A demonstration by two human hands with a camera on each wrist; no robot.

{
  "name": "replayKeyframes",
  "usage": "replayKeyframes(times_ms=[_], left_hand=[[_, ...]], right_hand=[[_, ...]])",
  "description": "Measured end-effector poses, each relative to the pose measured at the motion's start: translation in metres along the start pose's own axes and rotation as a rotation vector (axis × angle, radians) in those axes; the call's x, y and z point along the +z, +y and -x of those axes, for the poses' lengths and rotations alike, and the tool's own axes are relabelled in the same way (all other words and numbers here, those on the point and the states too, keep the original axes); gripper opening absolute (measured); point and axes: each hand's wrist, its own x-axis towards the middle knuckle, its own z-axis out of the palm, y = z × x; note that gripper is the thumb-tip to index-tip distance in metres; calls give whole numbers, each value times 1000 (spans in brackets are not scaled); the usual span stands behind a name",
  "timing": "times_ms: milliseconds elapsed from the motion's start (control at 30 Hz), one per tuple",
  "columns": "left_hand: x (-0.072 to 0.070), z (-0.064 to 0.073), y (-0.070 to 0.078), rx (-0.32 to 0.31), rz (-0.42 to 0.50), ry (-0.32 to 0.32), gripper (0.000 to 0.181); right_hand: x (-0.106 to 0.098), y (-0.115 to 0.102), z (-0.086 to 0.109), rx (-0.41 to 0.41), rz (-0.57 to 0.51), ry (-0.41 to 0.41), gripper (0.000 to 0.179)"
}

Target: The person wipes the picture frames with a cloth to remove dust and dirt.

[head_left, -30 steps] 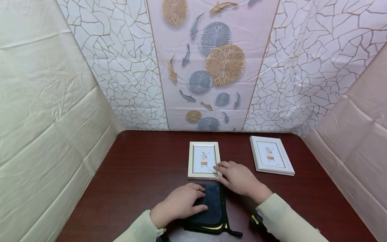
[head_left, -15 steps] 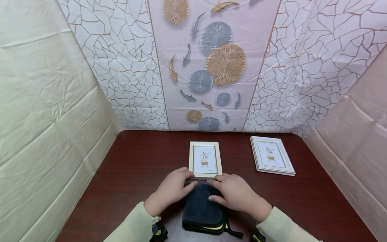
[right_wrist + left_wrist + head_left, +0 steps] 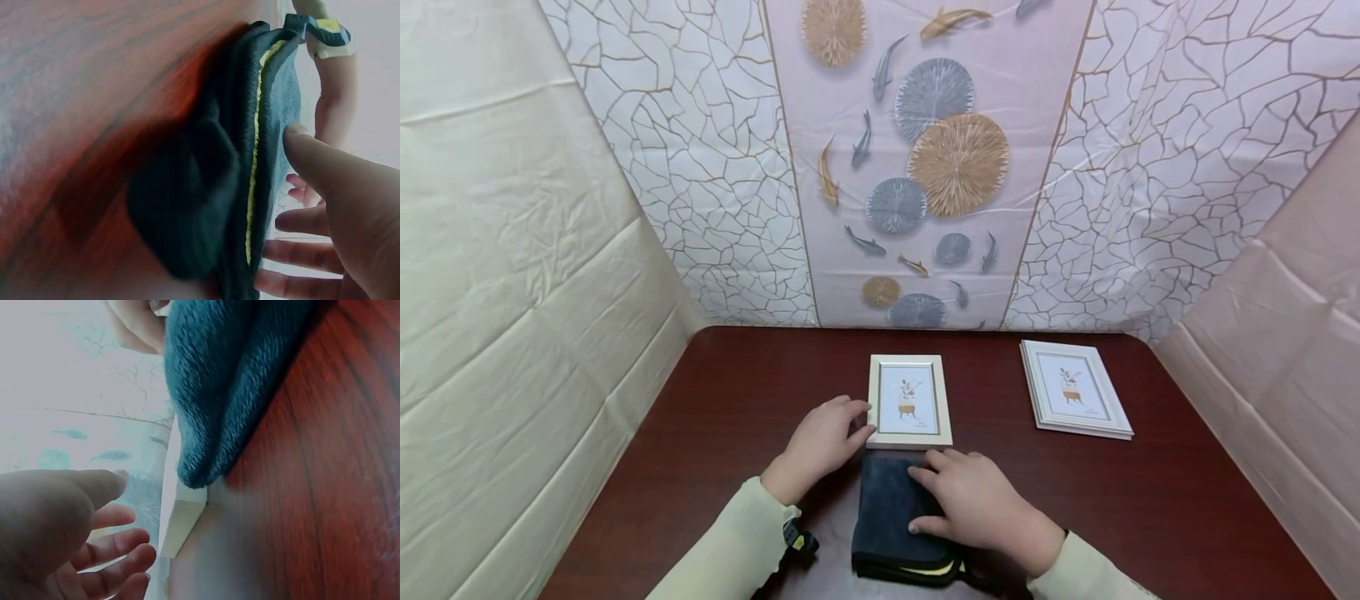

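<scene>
A folded dark blue towel (image 3: 891, 512) with black edging and a yellow inner side lies on the table in the head view. My right hand (image 3: 976, 502) rests on its right part, fingers loosely bent and thumb on top. Just beyond the towel lies a cream picture frame (image 3: 908, 402) with a plant print, flat and face up. My left hand (image 3: 822, 440) is at the left edge of that frame, fingertips at the rim; whether they press on it I cannot tell. In the left wrist view, the left fingers (image 3: 119, 547) are spread and hold nothing.
White picture frames (image 3: 1075, 388), stacked, lie at the back right of the dark red wooden table (image 3: 760, 375). A patterned cloth wall (image 3: 730, 208) stands behind the table, with pale fabric at both sides. A loop strap (image 3: 187, 200) hangs from the towel's near right corner.
My left hand has gone from the towel to the picture frame's left edge. My right hand has come from the frame's right edge back onto the towel.
</scene>
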Motion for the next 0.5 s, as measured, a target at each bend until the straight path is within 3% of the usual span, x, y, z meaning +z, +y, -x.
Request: replayKeyframes(times_ms=[167,500], left_hand=[[8,-9,-3,-16,-25,-33,48],[13,-23,-4,-95,-29,-181,68]], right_hand=[[2,-3,0,13,5,-52,78],[3,-10,-10,23,33,-76,77]])
